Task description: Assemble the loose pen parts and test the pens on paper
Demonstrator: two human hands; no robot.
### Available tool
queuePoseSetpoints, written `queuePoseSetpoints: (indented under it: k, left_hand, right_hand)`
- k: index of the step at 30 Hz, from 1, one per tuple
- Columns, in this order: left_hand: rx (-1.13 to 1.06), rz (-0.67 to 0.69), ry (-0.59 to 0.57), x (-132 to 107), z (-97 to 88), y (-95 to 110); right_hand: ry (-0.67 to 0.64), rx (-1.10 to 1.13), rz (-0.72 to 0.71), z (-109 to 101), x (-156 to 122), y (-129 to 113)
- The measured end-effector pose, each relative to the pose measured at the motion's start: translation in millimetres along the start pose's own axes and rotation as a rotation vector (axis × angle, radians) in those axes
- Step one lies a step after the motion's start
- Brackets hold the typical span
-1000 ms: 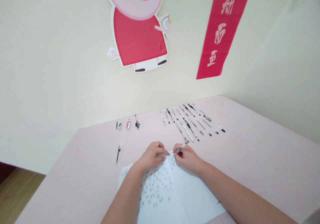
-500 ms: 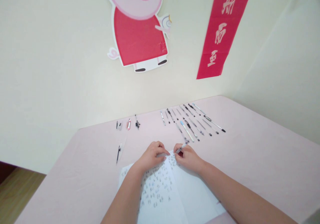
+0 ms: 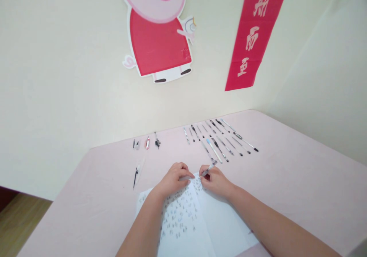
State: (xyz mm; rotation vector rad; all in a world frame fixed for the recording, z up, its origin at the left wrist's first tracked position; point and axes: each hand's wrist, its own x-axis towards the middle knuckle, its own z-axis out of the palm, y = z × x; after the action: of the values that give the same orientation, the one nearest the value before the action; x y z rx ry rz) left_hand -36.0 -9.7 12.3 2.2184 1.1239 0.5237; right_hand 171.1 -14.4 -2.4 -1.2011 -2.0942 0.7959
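A pen is pinched in my right hand, its tip down at the top of the right-hand page and its upper end leaning up to the right. My left hand lies over the top of the left-hand page, index finger stretched toward the fold and thumb apart from it. Both hands rest on an open notebook or folded sheets of white paper. Handwritten characters cover much of the left page, and a few small lines show at the top of the right page. The pen's tip is hidden by my fingers.
Several pens and refills lie in two slanted rows beyond my right hand. Back left are a pink-and-white item, a compass-like tool and small dark pieces. A black refill lies left. The pink-covered table meets a wall behind.
Almost nothing differs. My right hand and the pen show at most a tiny shift at the same spot on the page, and my left hand stays in place.
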Motion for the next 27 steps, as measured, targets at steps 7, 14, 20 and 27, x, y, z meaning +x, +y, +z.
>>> queuePoseSetpoints:
  k: [7,14,20,27]
  left_hand:
    - [0.009,0.004,0.001,0.7,0.6,-0.9]
    - [0.007,0.007,-0.007,1.1,0.2,-1.9]
    - [0.007,0.015,-0.004,0.7,0.2,-2.0]
    - [-0.001,0.021,0.004,0.5,0.7,-2.2]
  right_hand:
    - [-0.011,0.008,0.004,-0.7,-0.1,-1.4]
    - [0.034,0.030,0.056,-2.2,2.1,0.6]
    - [0.031,0.042,0.067,-4.4,3.3,0.0]
    - [0.021,0.034,0.042,-3.9,2.9,0.1]
